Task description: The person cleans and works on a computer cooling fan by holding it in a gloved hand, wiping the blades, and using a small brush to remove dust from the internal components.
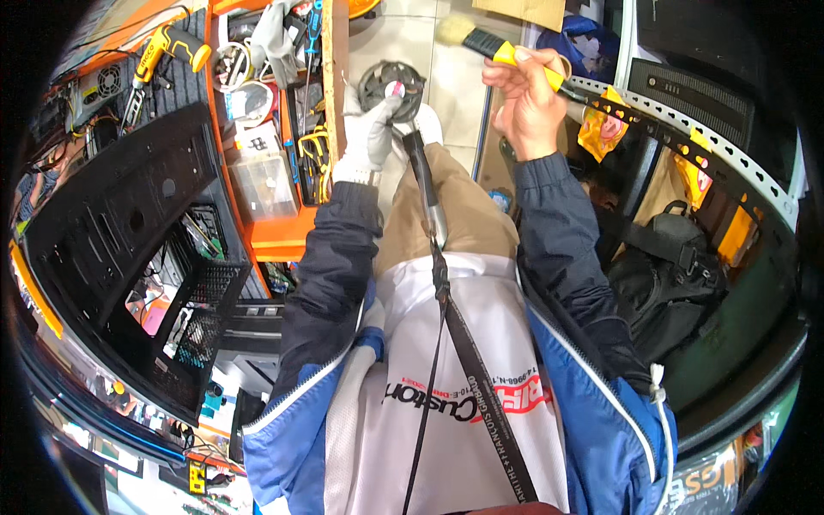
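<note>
On your far left the black steel case (120,215) lies open on the orange bench (283,240), its perforated panels and loose wiring exposed. A yellow drill (167,47) rests at the bench's back edge, and a clear plastic box (262,184) sits near the front.

Your left hand (371,129), in a white knit glove, is closed around the fan (390,86), held out over the tiled floor just past the bench edge. The fan is a round, dark plastic part with curved blades about a hub that shows a pale sticker. I would keep a gloved finger against one blade so the rotor cannot spin under the bristles, and tilt the face away from your lap so dust falls to the floor.

Below it a slim grey tool (425,184) lies along your tan trouser leg, with a black strap running down from it.

Your right hand (528,99), bare, is clenched round the yellow handle of the brush (493,47), raised beside the fan but apart from it. Its black ferrule and pale, soft bristles point up and left. Use short, light strokes from the hub outward, working the tips between the blades rather than pressing flat.

Further right, a white perforated metal rail (687,116) with yellow tags runs diagonally, and a black fabric bag (669,275) slumps beneath it.
</note>
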A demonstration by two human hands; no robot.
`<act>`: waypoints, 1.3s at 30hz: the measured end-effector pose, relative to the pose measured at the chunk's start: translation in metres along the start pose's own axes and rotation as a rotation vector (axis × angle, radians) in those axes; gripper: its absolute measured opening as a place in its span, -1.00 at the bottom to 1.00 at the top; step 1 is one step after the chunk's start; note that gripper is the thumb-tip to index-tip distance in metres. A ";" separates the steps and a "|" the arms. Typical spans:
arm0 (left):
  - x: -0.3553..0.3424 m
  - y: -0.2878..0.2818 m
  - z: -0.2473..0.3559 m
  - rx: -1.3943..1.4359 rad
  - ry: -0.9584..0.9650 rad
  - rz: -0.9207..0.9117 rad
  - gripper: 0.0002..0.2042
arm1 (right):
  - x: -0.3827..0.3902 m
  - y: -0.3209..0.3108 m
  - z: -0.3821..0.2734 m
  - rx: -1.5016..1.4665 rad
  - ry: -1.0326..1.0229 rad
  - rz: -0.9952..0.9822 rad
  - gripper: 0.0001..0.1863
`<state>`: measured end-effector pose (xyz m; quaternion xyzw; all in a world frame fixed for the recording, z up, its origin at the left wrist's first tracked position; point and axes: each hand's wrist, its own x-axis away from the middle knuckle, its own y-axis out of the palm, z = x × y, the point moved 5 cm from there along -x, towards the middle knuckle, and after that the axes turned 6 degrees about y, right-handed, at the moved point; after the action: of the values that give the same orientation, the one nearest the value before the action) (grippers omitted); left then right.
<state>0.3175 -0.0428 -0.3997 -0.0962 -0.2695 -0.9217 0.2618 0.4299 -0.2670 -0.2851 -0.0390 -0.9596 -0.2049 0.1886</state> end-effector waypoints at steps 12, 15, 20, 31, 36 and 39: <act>-0.002 0.013 0.029 -0.189 0.027 -0.069 -0.54 | 0.017 0.042 0.009 0.621 0.032 -0.282 -0.90; -0.005 0.013 0.031 -0.260 0.048 -0.037 -0.57 | 0.029 0.045 -0.007 0.937 -0.389 -0.097 -0.85; -0.010 0.013 0.031 -0.147 0.070 -0.035 -0.47 | 0.043 0.077 -0.003 1.065 -0.452 -0.508 -0.88; -0.011 -0.015 0.007 -0.373 0.091 0.053 -0.39 | 0.035 0.069 0.011 1.031 -0.130 -0.431 -0.92; -0.001 -0.020 0.003 -0.432 0.110 0.058 -0.48 | 0.038 0.066 0.033 1.252 -0.238 -0.645 -0.85; 0.002 -0.025 0.002 -0.518 0.178 0.045 -0.52 | 0.037 0.063 0.031 1.142 -0.431 -0.630 -0.85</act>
<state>0.3024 -0.0244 -0.4083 -0.0845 0.0016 -0.9587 0.2717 0.3949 -0.1968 -0.2733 0.3074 -0.8991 0.3002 -0.0841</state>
